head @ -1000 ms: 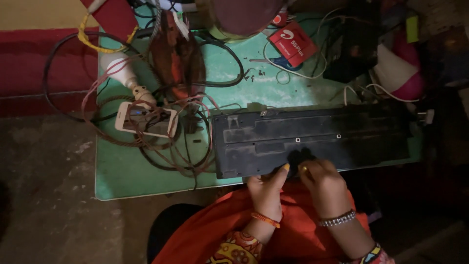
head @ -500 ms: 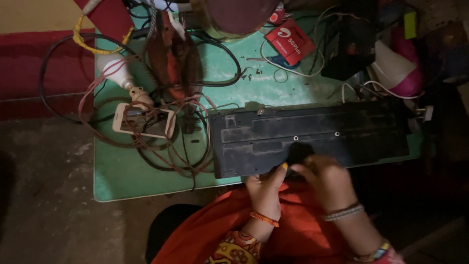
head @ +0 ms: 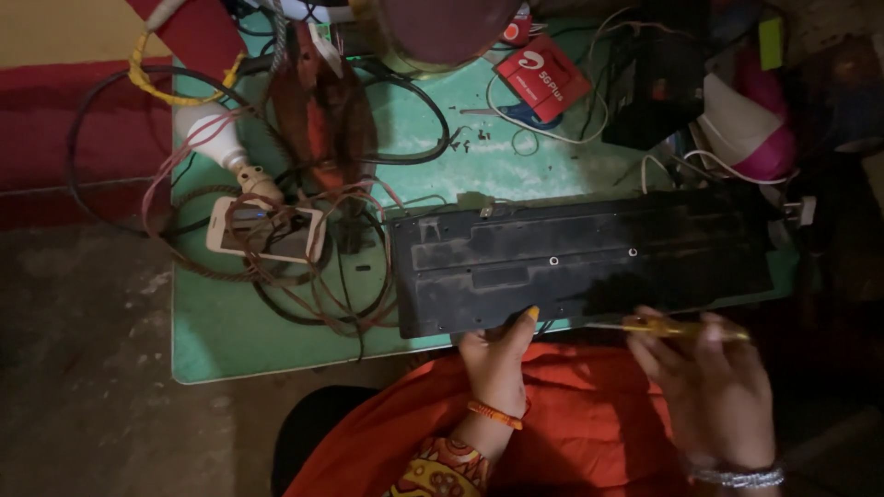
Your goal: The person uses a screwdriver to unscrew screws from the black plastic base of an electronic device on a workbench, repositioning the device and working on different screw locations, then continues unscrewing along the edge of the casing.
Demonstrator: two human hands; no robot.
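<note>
Black plastic, dusty and flat, the upturned keyboard (head: 589, 262) lies along the near edge of the green desk (head: 230, 331), toward its right corner. The left hand (head: 497, 359) grips that near rim, thumb on top, fingers curled under. The right hand (head: 714, 382) is loosely closed around a thin yellow-handled screwdriver (head: 677, 329), held level just off the keyboard's near edge. A tangle of wires (head: 304, 267) covers a phone (head: 267, 230) at the left; a white bulb (head: 216, 138) lies beyond it. A red card (head: 543, 78) sits at the far edge.
</note>
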